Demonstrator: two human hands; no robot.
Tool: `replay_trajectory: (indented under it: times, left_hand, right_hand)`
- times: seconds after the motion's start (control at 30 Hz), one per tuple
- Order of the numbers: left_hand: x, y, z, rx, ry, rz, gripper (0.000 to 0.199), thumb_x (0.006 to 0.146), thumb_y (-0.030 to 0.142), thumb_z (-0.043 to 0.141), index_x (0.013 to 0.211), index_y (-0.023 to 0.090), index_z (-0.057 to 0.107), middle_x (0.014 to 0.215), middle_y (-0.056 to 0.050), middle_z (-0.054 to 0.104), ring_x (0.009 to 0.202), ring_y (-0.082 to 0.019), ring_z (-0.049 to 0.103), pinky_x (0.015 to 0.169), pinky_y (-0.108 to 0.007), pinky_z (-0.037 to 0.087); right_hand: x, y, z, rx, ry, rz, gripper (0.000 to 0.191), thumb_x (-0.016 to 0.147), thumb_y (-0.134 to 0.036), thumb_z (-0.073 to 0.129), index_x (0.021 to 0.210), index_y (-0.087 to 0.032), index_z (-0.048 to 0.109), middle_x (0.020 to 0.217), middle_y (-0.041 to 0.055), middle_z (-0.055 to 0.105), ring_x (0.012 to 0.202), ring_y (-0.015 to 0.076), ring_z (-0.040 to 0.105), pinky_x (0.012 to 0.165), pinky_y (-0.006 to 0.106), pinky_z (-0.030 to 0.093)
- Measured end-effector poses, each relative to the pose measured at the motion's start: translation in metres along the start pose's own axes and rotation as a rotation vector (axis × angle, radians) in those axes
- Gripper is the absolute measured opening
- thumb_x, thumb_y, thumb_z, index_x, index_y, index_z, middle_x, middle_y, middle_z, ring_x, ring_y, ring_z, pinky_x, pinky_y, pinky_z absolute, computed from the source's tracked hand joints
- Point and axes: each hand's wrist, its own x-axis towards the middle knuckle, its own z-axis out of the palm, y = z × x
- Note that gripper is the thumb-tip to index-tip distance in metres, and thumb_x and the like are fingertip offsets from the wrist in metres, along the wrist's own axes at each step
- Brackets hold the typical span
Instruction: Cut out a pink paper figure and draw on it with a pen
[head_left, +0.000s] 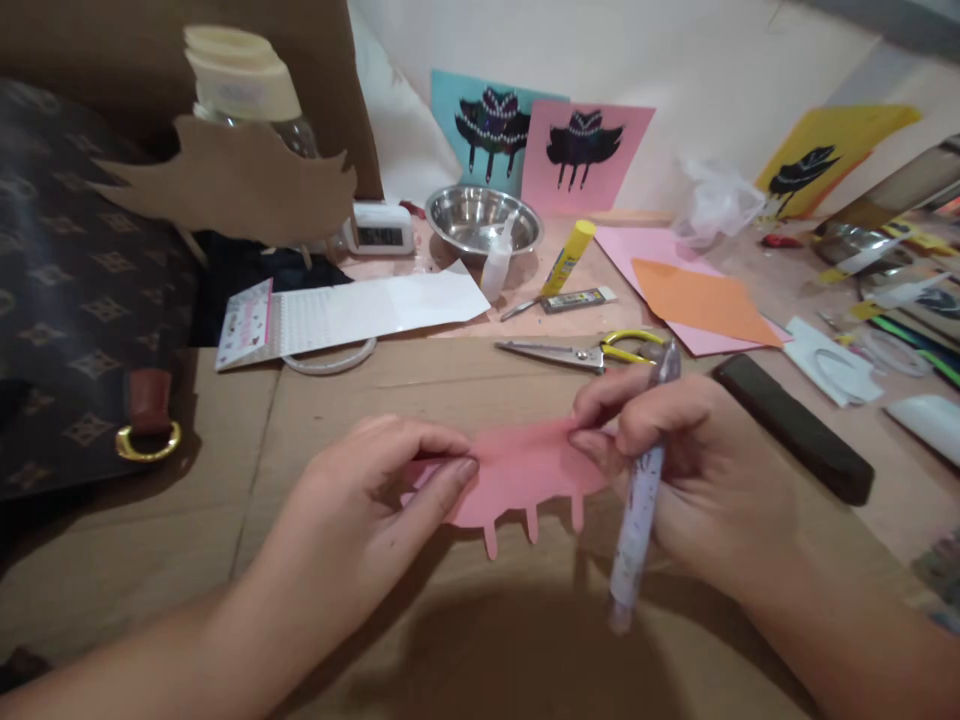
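Note:
A pink paper cutout (525,470) with three narrow strips along its lower edge is held up between both hands, above the cardboard sheet (315,420). My left hand (390,490) is closed, thumb and fingers pinching the cutout's left end. The right end is pinched between the thumb and index finger of my right hand (682,460). That same hand also has a pale patterned pen (636,540) between its fingers, slanting downward. Scissors with yellow handles (592,353) lie just beyond my right hand.
A dark patterned bag (82,300) stands at left beside a brown cutout (240,190). Farther back are a metal bowl (484,220), a glue stick (568,258) and decorated cards (589,150). A black case (793,430) and orange paper (705,300) lie at right.

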Motion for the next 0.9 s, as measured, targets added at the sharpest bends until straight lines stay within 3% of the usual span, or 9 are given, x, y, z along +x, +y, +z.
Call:
replay_trajectory:
  times: [0.17,0.3,0.4,0.57,0.7,0.8,0.87,0.9]
  left_hand:
    - [-0.003,0.002,-0.005,-0.003,0.087,0.063,0.007,0.092,0.025,0.063,0.088,0.029,0.067,0.08,0.007,0.069,0.07,-0.012,0.062,0.064,-0.023,0.047]
    - [-0.006,0.006,-0.009,-0.003,0.09,0.03,0.009,0.092,0.026,0.062,0.086,0.029,0.068,0.08,0.006,0.07,0.067,-0.013,0.062,0.06,-0.024,0.047]
    - [-0.006,0.006,-0.008,-0.012,0.061,-0.023,0.004,0.088,0.029,0.067,0.086,0.03,0.07,0.08,0.006,0.073,0.065,-0.013,0.063,0.058,-0.024,0.047]
    - [0.002,0.001,0.0,-0.032,-0.113,-0.128,0.01,0.086,0.03,0.066,0.08,0.028,0.073,0.072,0.005,0.074,0.064,-0.016,0.064,0.06,-0.029,0.045]
    - [0.008,-0.009,0.006,0.107,-0.2,-0.095,0.013,0.085,0.032,0.066,0.075,0.026,0.072,0.074,0.001,0.072,0.074,-0.022,0.062,0.072,-0.038,0.041]
    - [0.01,-0.016,0.009,0.22,-0.236,-0.034,0.015,0.086,0.033,0.066,0.074,0.025,0.072,0.079,-0.001,0.07,0.082,-0.026,0.059,0.075,-0.041,0.036]
    - [0.01,-0.018,0.011,0.263,-0.232,-0.014,0.016,0.087,0.036,0.066,0.075,0.025,0.071,0.082,-0.002,0.069,0.084,-0.027,0.057,0.075,-0.041,0.034]
    - [0.011,-0.019,0.011,0.276,-0.235,-0.008,0.017,0.087,0.037,0.066,0.076,0.024,0.071,0.082,-0.003,0.069,0.085,-0.028,0.056,0.075,-0.041,0.034]
  right_hand:
    - [-0.002,-0.008,-0.001,-0.015,0.041,-0.025,0.03,0.087,0.0,0.064,0.084,-0.025,0.049,0.095,-0.0028,0.061,0.086,0.0119,0.064,0.072,0.024,0.051]
    - [-0.004,-0.013,0.0,0.008,0.037,-0.012,0.029,0.087,-0.001,0.064,0.083,-0.026,0.048,0.092,-0.0031,0.061,0.085,0.0132,0.064,0.073,0.026,0.052]
    - [-0.006,-0.012,0.002,0.072,-0.018,0.098,0.025,0.09,-0.006,0.063,0.085,-0.026,0.049,0.094,-0.0012,0.062,0.083,0.0146,0.062,0.07,0.027,0.052]
    - [-0.006,0.003,0.006,0.081,-0.171,0.371,0.018,0.092,-0.018,0.065,0.086,-0.026,0.05,0.091,0.0001,0.061,0.078,0.0168,0.059,0.063,0.028,0.049]
    - [-0.004,0.016,0.008,0.036,-0.063,0.3,0.029,0.089,-0.04,0.073,0.081,-0.025,0.049,0.08,-0.0021,0.055,0.071,0.0168,0.054,0.062,0.03,0.044]
    - [-0.005,0.018,0.013,0.205,-0.043,0.196,0.047,0.092,-0.07,0.051,0.082,-0.025,0.059,0.072,-0.0013,0.053,0.064,0.017,0.051,0.061,0.033,0.044]
    - [-0.006,0.015,0.018,0.219,-0.133,0.152,0.055,0.099,-0.068,0.038,0.089,-0.025,0.07,0.075,0.0024,0.06,0.072,0.0197,0.057,0.067,0.036,0.047]
    - [-0.006,0.013,0.022,0.188,-0.175,0.165,0.049,0.103,-0.059,0.039,0.094,-0.025,0.073,0.079,0.0037,0.064,0.077,0.0204,0.06,0.067,0.035,0.049]
